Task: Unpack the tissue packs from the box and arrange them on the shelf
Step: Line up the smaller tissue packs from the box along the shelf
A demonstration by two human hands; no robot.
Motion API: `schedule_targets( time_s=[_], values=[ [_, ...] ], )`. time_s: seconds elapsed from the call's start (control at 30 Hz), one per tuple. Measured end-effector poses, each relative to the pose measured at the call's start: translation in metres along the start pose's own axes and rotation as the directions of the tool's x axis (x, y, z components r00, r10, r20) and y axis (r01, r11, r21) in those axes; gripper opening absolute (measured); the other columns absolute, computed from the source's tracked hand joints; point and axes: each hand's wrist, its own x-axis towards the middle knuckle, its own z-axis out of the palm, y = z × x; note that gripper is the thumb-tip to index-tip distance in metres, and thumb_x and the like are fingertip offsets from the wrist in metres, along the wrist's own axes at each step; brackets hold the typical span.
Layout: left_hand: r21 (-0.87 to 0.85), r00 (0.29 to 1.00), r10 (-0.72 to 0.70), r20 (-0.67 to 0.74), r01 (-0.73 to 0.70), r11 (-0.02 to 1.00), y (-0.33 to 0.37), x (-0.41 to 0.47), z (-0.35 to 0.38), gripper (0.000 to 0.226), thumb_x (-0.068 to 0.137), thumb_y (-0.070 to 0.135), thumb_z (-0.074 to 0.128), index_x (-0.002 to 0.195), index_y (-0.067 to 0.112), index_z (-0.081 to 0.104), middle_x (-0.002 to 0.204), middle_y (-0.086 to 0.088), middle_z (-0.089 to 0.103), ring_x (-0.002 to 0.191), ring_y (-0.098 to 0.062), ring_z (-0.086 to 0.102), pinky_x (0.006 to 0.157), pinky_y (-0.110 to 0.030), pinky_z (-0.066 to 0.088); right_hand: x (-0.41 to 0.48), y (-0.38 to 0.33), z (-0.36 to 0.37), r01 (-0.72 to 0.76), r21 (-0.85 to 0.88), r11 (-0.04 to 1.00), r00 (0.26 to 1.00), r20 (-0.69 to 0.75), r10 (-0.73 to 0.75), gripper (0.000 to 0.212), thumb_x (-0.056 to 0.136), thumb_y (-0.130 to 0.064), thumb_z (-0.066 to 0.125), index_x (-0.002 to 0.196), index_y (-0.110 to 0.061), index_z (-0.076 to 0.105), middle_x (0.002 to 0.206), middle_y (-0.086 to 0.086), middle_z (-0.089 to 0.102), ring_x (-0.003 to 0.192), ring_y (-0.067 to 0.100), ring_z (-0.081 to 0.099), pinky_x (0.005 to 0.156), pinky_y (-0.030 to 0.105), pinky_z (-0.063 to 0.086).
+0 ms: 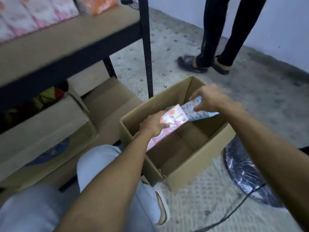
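An open cardboard box (pixel 197 168) stands on the floor in front of me. Inside it, against the far left wall, my left hand (pixel 153 125) grips a pink tissue pack (pixel 175 119). Just to the right, my right hand (pixel 209 98) pinches a blue patterned tissue pack (pixel 197 113) from above. The near part of the box's bottom is bare. The shelf board (pixel 66 39) runs across the upper left, with several pink tissue packs (pixel 30 14) and an orange pack (pixel 100 5) lined up at its back.
A black shelf post (pixel 147 47) rises just behind the box. Under the shelf lie more cardboard boxes (pixel 50 128). Another person's legs and sandals (pixel 215 62) stand at the far right. A plastic-wrapped black object (pixel 247 173) and a cable (pixel 234 213) lie at the right.
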Motion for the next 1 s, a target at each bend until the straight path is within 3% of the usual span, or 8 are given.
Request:
schedule_targets(
  time_s=[0.17,0.37,0.57,0.63,0.8,0.9,1.0],
  values=[
    [-0.001,0.985,0.096,-0.144,-0.097,0.995,0.026,-0.038,-0.03,0.055,0.084,0.035,0.069,0.132,0.046,0.045,0.129,0.003,0.059,0.114,-0.028,0.054,0.096,-0.047,0.044,-0.035,-0.021,-0.039,0.032,-0.059,0.998,0.988,-0.149,-0.041,0.038,0.068,-0.02,0.076,0.105,-0.027,0.071,0.094,0.009,0.067,0.091,0.028,0.057,0.062,0.032,0.038],
    [-0.004,0.959,0.184,-0.218,-0.189,0.982,0.047,-0.069,-0.058,0.057,0.083,0.032,0.07,0.133,0.044,0.046,0.128,0.0,0.06,0.114,-0.028,0.056,0.094,-0.043,0.047,-0.079,-0.035,-0.09,0.037,-0.051,0.998,0.966,-0.255,-0.049,0.034,0.069,-0.023,0.079,0.102,-0.028,0.072,0.099,0.005,0.066,0.086,0.019,0.047,0.075,0.045,0.052],
    [0.165,0.915,0.261,-0.308,-0.219,0.962,0.065,-0.107,-0.106,0.053,0.086,0.037,0.067,0.134,0.045,0.044,0.131,0.009,0.058,0.118,-0.015,0.055,0.084,-0.035,0.042,-0.111,-0.055,-0.127,0.041,-0.005,0.999,0.93,-0.366,-0.04,0.033,0.07,-0.024,0.077,0.101,-0.032,0.071,0.085,-0.001,0.052,0.088,0.022,0.047,0.083,0.048,0.05],
    [0.221,0.909,0.272,-0.316,-0.208,0.953,0.07,-0.125,-0.127,0.053,0.088,0.037,0.065,0.135,0.046,0.043,0.132,0.009,0.057,0.116,-0.016,0.055,0.083,-0.035,0.04,-0.119,-0.065,-0.134,0.067,0.012,0.998,0.916,-0.397,-0.056,0.033,0.071,-0.024,0.076,0.102,-0.032,0.071,0.09,0.001,0.057,0.089,0.022,0.048,0.082,0.047,0.05],
    [0.331,0.88,0.287,-0.379,-0.161,0.93,0.074,-0.181,-0.181,0.055,0.089,0.038,0.063,0.137,0.048,0.04,0.137,0.009,0.054,0.118,-0.02,0.054,0.091,-0.041,0.038,-0.131,-0.099,-0.147,0.18,0.082,0.98,0.868,-0.483,-0.119,0.037,0.066,-0.032,0.079,0.102,-0.035,0.07,0.103,0.007,0.067,0.104,0.027,0.054,0.09,0.045,0.048],
    [0.362,0.851,0.283,-0.442,-0.12,0.925,0.07,-0.217,-0.209,0.055,0.089,0.037,0.063,0.137,0.049,0.04,0.132,0.008,0.057,0.114,-0.021,0.055,0.093,-0.048,0.043,-0.14,-0.12,-0.158,0.288,0.097,0.953,0.823,-0.534,-0.194,0.036,0.067,-0.03,0.079,0.102,-0.033,0.071,0.104,0.002,0.07,0.101,0.023,0.057,0.091,0.041,0.048],
    [0.355,0.806,0.295,-0.513,-0.114,0.928,0.064,-0.247,-0.232,0.055,0.089,0.029,0.064,0.138,0.044,0.043,0.135,0.006,0.056,0.101,-0.009,0.05,0.085,-0.034,0.038,-0.147,-0.141,-0.172,0.392,0.074,0.917,0.772,-0.569,-0.284,0.036,0.069,-0.03,0.079,0.104,-0.029,0.071,0.108,-0.002,0.069,0.104,0.023,0.057,0.094,0.041,0.047]
  ],
)
